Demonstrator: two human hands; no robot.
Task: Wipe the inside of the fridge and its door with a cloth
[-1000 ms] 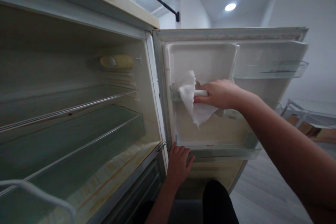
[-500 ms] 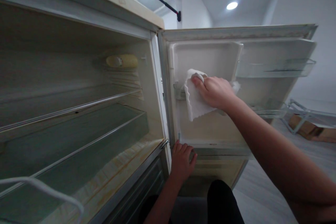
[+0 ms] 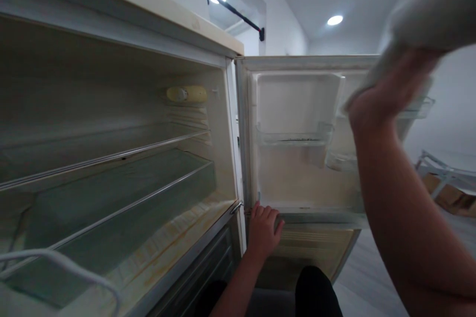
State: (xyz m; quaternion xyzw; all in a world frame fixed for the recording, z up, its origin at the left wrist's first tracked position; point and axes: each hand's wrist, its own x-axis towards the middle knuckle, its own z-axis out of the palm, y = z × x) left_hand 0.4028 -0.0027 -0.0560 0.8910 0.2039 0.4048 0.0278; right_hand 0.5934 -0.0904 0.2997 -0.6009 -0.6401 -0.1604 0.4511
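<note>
My right hand (image 3: 390, 86) is raised at the upper right, in front of the outer part of the open refrigerator door (image 3: 290, 176). Bunched in it is a white cloth (image 3: 435, 15), smeared by motion and partly out of view. My left hand (image 3: 263, 230) rests low by the hinge side, its fingers hooked over the door's bottom edge and the thumb apart. Between the hands, the door's inner face carries a clear plastic door shelf (image 3: 295, 136) and a second clear bin (image 3: 340, 161).
On the left, the open refrigerator compartment has a glass shelf (image 3: 92, 158), a green-tinted drawer (image 3: 130, 213) and yellowish stains on its floor. A white cord (image 3: 70, 267) crosses the lower left. A second door (image 3: 316, 245) stands open below. Cardboard boxes (image 3: 451, 195) lie at far right.
My right hand has swung up and right with the cloth, away from the door's inner face, uncovering the door shelf. My left hand stays at the door's bottom edge. The view has shifted slightly.
</note>
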